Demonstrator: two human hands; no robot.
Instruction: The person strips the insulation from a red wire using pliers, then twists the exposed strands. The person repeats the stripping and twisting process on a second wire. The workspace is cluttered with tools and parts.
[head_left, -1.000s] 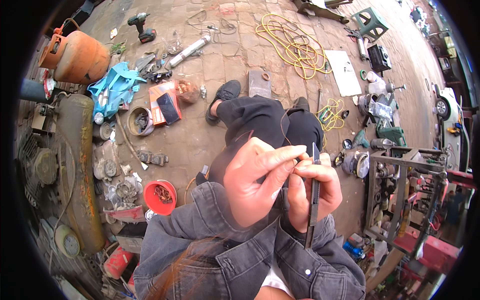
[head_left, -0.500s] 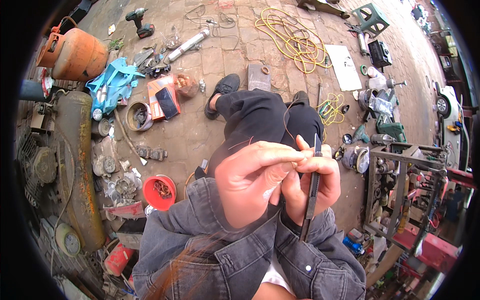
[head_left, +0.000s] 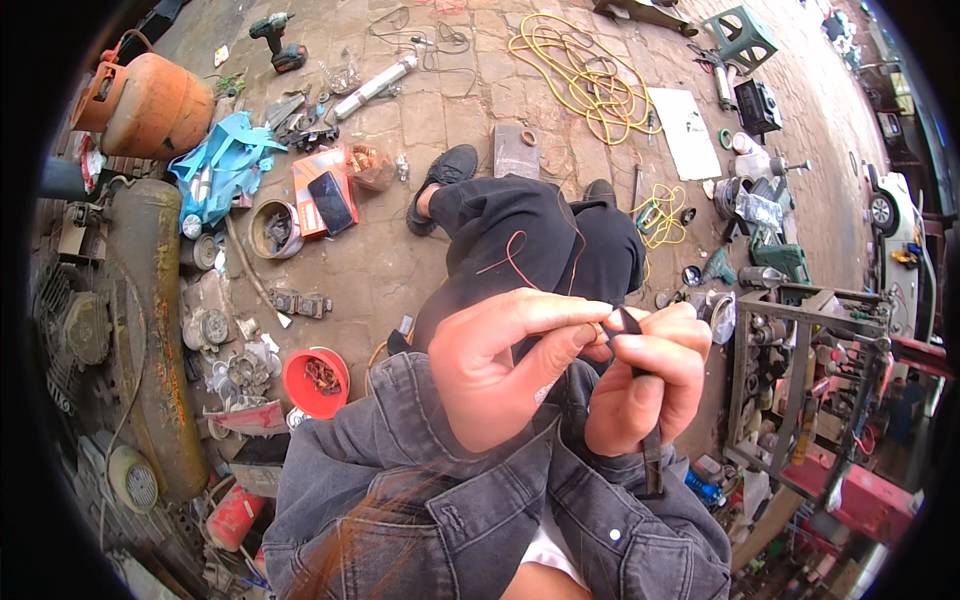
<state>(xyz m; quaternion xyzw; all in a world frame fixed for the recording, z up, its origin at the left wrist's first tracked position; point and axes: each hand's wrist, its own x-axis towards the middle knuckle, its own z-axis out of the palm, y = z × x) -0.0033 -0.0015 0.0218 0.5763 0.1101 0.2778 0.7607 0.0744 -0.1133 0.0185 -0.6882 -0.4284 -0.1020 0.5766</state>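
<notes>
My left hand (head_left: 490,370) is raised over my lap, its thumb and forefinger pinched on a thin red wire (head_left: 514,258). One end of the wire curls up above the knuckles, and a finer strand (head_left: 578,250) rises against the dark trousers. My right hand (head_left: 655,375) meets it fingertip to fingertip, wrapped round a slim dark knife (head_left: 652,455). The knife's pointed blade end (head_left: 629,323) shows by the thumb and forefinger, close to the left fingertips. Exactly where blade and wire meet is hidden by the fingers.
A red bucket (head_left: 310,408) of copper scraps, a phone (head_left: 331,202) on an orange box and a blue bag (head_left: 222,170) are left. Ahead lies a coiled yellow cable (head_left: 545,45). A metal frame (head_left: 800,350) stands right; an orange gas cylinder (head_left: 165,107) stands far left.
My right hand has shifted slightly right and turned the knife, so its tip now leans left toward the left fingertips. The red wire's loose end now loops higher above my left hand.
</notes>
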